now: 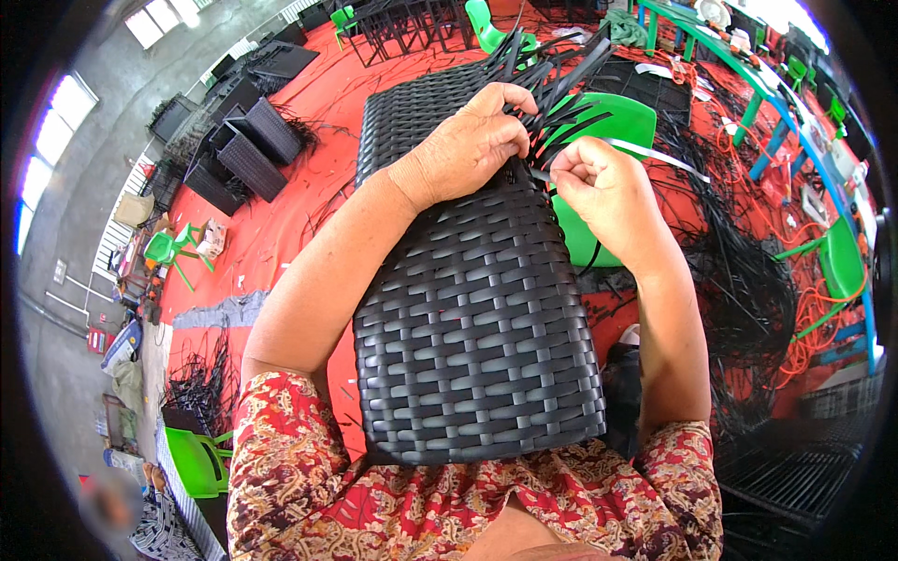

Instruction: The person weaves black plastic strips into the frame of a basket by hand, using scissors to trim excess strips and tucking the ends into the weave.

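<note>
Both hands are working at the far edge of a black woven plastic-wicker panel (477, 318) that is lying across the person's lap and tilting away from them. Left hand (472, 140) is pressing down on the weave with its fingers curled closed around the loose black strand ends (561, 84) that are fanning out beyond the panel's edge. Right hand (603, 187), just beside it, is pinching a thin pale-grey flat strip (655, 154) between thumb and fingertips, the strip running off to the right. Under the loose ends a bright green plastic chair (608, 126) is showing, partly hidden by the panel. Around it the red floor (271, 224) is carrying scattered black offcuts, and a tangle of black strands (748, 290) is piling up to the right. Farther left, several dark woven box-shaped pieces (248, 150) are standing together. A long green bench (748, 79) is running along the upper right, with orange cords (814, 318) trailing below it.
</note>
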`<state>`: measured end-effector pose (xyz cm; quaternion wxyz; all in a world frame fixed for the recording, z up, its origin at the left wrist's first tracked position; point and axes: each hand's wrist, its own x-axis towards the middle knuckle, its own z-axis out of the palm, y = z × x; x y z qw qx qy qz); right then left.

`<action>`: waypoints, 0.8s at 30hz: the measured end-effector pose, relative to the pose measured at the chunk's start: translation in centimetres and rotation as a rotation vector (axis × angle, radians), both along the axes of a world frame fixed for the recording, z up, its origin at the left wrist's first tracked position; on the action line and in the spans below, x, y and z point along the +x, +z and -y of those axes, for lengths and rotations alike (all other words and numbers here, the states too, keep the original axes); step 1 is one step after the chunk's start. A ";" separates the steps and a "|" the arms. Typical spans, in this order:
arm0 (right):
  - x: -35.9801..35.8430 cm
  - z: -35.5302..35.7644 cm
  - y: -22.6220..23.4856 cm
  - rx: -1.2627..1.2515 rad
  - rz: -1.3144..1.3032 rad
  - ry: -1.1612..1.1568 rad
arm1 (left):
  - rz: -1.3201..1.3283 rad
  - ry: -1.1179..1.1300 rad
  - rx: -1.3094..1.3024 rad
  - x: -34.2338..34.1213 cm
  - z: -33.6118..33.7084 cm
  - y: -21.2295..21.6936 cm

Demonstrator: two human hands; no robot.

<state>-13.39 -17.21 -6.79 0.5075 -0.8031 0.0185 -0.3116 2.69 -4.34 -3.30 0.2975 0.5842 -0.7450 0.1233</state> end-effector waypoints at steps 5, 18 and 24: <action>0.7 1.1 0.1 0.116 -0.049 0.162 | -0.024 0.005 0.012 0.0 -0.2 0.2; 1.9 1.5 -1.4 0.123 -0.005 0.132 | -0.053 0.151 0.115 -0.6 -1.3 0.1; 1.8 1.2 -0.9 -0.091 0.007 -0.018 | -0.099 0.192 0.156 0.6 0.0 -0.3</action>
